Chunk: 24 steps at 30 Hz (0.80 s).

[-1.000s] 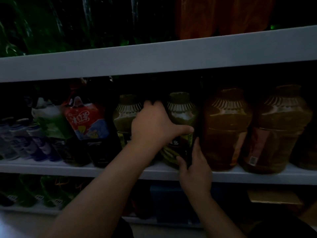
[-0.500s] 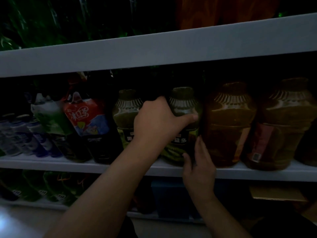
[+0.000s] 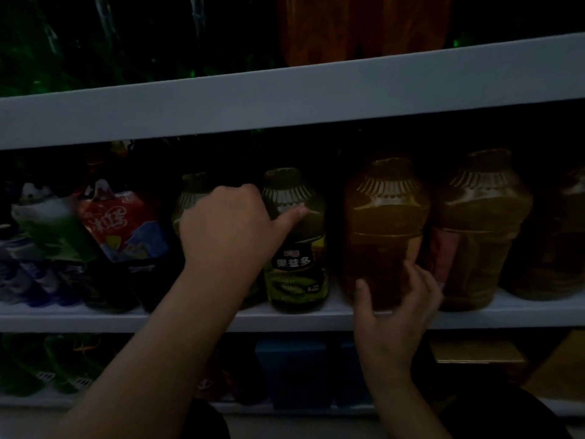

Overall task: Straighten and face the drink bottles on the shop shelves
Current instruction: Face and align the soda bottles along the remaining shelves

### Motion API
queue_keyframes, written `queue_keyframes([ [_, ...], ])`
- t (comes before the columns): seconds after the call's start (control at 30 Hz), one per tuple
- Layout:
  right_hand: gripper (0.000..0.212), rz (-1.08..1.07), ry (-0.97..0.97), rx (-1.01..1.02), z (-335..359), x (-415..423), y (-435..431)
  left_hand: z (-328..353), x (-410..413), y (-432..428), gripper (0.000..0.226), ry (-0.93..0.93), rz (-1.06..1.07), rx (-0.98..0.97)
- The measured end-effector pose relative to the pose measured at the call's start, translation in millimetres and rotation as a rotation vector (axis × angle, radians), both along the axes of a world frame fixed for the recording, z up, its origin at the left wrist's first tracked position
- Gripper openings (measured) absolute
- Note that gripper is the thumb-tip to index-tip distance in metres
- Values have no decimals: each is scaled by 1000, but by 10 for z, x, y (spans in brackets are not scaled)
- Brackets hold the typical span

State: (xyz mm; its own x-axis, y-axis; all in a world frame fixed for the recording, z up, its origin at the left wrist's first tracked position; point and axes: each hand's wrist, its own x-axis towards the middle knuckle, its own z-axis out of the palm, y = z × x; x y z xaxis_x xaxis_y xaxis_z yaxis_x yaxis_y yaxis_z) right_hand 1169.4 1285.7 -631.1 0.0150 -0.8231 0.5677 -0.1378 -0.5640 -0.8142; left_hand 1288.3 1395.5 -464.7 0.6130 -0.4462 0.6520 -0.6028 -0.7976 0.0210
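Green kiwi-drink bottle (image 3: 296, 248), ribbed plastic shoulder, label facing front, under left hand (image 3: 231, 229) thumb, loosely gripped. Right hand (image 3: 394, 299) fingers cup amber bottle (image 3: 384, 229) base.

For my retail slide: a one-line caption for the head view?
Left hand between two green kiwi-drink bottles, right hand cupping an amber plastic bottle on a dim white shelf.

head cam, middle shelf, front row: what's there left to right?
blue-capped small bottles → green-label bottle → red-label bottle → left hand → kiwi bottle → amber bottle with right hand on it → second amber bottle
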Motion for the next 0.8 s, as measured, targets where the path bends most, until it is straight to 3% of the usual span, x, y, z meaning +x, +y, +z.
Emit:
queue_keyframes([
  [0.07, 78, 10, 63, 133, -4, 16, -67, -126, -164, -45, 42, -63, -107, -80],
  [0.13, 85, 31, 117, 208, -4, 37, -114, -332, -411, -212, 21, 51, -330, -120],
  [0.17, 87, 46, 129, 240, -12, 38, -131, -425, -527, -319, 24, 185, -427, -136],
  [0.27, 86, 87, 129, 269, -16, 10, -136, -601, -706, -583, 72, 556, -574, -220],
  [0.4, 76, 71, 72, 263, 46, 5, -103, -568, -741, -748, 84, 768, -633, -280],
  [0.53, 75, 76, 101, 220, 16, 23, 94, -234, -529, -781, 62, 673, -536, -21],
  [0.6, 80, 132, 121, 190, -29, 4, 163, -41, -452, -836, 42, 526, -436, 122],
  [0.67, 76, 168, 91, 208, -74, -29, 123, 59, -527, -899, 44, 323, -359, 181],
  [0.73, 68, 184, 45, 240, -81, -76, 31, 84, -649, -966, 46, 84, -329, 70],
  [0.8, 67, 206, 60, 265, -72, -93, -67, 95, -705, -1050, 42, 96, -357, -130],
])
